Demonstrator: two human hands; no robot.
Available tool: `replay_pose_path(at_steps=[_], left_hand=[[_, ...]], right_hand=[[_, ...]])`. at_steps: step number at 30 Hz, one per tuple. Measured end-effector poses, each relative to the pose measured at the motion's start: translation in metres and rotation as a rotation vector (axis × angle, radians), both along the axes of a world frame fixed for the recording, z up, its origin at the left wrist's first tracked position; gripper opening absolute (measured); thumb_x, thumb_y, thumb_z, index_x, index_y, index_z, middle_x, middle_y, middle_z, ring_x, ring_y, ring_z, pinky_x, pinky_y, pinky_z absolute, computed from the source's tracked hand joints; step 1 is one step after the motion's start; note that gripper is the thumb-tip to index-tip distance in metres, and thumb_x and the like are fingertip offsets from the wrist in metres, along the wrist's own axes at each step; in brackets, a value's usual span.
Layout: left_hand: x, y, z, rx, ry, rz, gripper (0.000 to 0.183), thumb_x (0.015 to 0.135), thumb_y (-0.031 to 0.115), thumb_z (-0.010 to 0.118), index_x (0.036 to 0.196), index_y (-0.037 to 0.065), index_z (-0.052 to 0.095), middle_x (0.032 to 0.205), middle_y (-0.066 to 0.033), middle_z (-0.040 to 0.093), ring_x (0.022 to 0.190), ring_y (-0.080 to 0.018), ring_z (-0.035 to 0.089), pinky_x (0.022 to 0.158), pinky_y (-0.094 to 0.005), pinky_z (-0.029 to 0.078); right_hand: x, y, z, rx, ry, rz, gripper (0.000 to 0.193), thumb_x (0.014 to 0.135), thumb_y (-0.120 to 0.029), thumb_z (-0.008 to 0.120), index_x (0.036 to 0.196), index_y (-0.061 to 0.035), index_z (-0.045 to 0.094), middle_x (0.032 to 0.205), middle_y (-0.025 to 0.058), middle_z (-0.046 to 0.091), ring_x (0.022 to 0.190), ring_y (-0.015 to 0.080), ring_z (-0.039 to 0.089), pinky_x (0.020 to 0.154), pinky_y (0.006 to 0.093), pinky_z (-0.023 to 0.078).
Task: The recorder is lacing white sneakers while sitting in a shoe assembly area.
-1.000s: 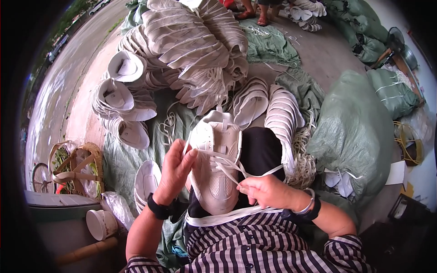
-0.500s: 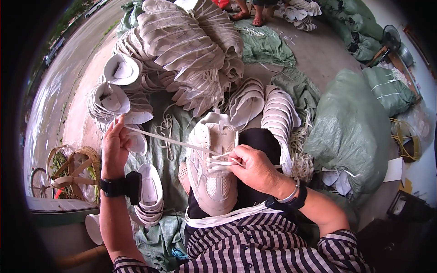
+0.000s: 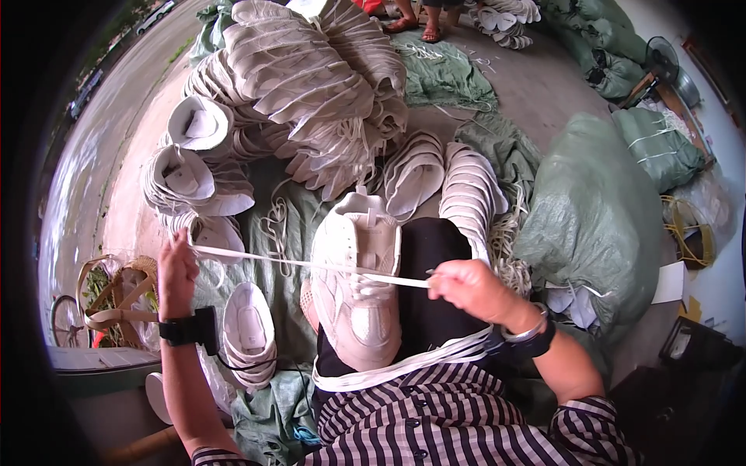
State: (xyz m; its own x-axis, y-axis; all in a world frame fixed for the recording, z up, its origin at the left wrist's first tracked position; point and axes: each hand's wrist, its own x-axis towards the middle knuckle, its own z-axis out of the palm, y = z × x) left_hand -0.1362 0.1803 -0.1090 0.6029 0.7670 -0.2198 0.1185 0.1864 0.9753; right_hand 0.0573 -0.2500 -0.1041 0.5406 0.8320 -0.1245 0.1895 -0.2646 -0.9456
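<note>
A pale beige shoe [image 3: 336, 287] rests on my lap, its toe toward me and its tongue side away. My left hand [image 3: 178, 268], out to the left, is closed on one part of a white shoelace [image 3: 311, 266]. My right hand [image 3: 472, 291], to the right of the shoe, grips another part. Between my hands the lace runs nearly straight across the top of the shoe, over the lowest eyelets. More white laces [image 3: 388, 376] lie in a bundle across my waist.
A big heap of beige shoe uppers [image 3: 299, 74] rises ahead, with nested stacks [image 3: 180, 175] to its left. A short stack [image 3: 250, 334] stands by my left forearm. A bulging green sack [image 3: 594, 225] is at the right. Another person's feet [image 3: 430, 33] show at the top.
My right hand has moved right, away from the shoe's eyelets, drawing the lace out. My left hand has shifted slightly left and down.
</note>
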Motion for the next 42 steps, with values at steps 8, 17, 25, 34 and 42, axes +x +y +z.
replay_pose_path(at_steps=[8, 17, 25, 34, 42], left_hand=[[-0.009, -0.051, -0.084, 0.347, 0.423, -0.245, 0.034, 0.094, 0.032, 0.045, 0.073, 0.007, 0.052, 0.063, -0.0006, 0.046, 0.053, -0.0106, 0.041, 0.048, -0.0274, 0.034], [0.059, -0.174, -0.006, 0.259, -0.185, -0.462, 0.022, 0.094, 0.01, 0.05, 0.111, -0.002, 0.059, 0.085, -0.0034, 0.063, 0.074, -0.0092, 0.057, 0.071, -0.0234, 0.047], [0.064, -0.191, 0.005, -0.022, 0.034, -0.568, 0.02, 0.094, 0.017, 0.053, 0.088, 0.0, 0.062, 0.075, 0.0004, 0.059, 0.065, -0.0055, 0.051, 0.06, -0.0191, 0.041], [0.066, -0.18, 0.001, 0.07, 0.122, -0.747, 0.028, 0.092, 0.026, 0.056, 0.081, 0.001, 0.063, 0.064, 0.003, 0.055, 0.055, -0.0041, 0.044, 0.051, -0.0192, 0.036], [0.062, -0.18, -0.018, -0.009, 0.044, -0.617, 0.02, 0.092, 0.021, 0.057, 0.087, 0.002, 0.062, 0.065, 0.0047, 0.05, 0.054, -0.0033, 0.041, 0.051, -0.0175, 0.034]], right_hand=[[0.053, -0.063, -0.016, -0.35, 0.117, -0.504, 0.024, 0.093, -0.019, 0.049, 0.096, -0.0007, 0.064, 0.07, 0.0025, 0.059, 0.045, 0.0023, 0.044, 0.042, 0.0173, 0.034], [0.008, 0.027, -0.005, 0.133, -0.584, -0.216, 0.035, 0.08, 0.006, 0.052, 0.113, -0.0014, 0.057, 0.078, 0.0124, 0.062, 0.063, 0.0199, 0.062, 0.059, 0.0294, 0.052], [-0.006, 0.026, -0.011, 0.012, -0.428, -0.132, 0.006, 0.086, -0.01, 0.056, 0.086, -0.0037, 0.055, 0.067, 0.0147, 0.062, 0.064, 0.0317, 0.063, 0.055, 0.0384, 0.048], [-0.002, 0.038, -0.012, -0.203, -0.611, -0.065, 0.013, 0.085, -0.016, 0.056, 0.08, -0.0043, 0.054, 0.065, 0.0151, 0.06, 0.064, 0.0341, 0.062, 0.057, 0.0416, 0.049], [-0.005, 0.042, -0.008, -0.132, -0.724, -0.086, 0.011, 0.077, -0.008, 0.058, 0.081, -0.0011, 0.051, 0.064, 0.0194, 0.06, 0.065, 0.034, 0.064, 0.054, 0.0406, 0.051]])
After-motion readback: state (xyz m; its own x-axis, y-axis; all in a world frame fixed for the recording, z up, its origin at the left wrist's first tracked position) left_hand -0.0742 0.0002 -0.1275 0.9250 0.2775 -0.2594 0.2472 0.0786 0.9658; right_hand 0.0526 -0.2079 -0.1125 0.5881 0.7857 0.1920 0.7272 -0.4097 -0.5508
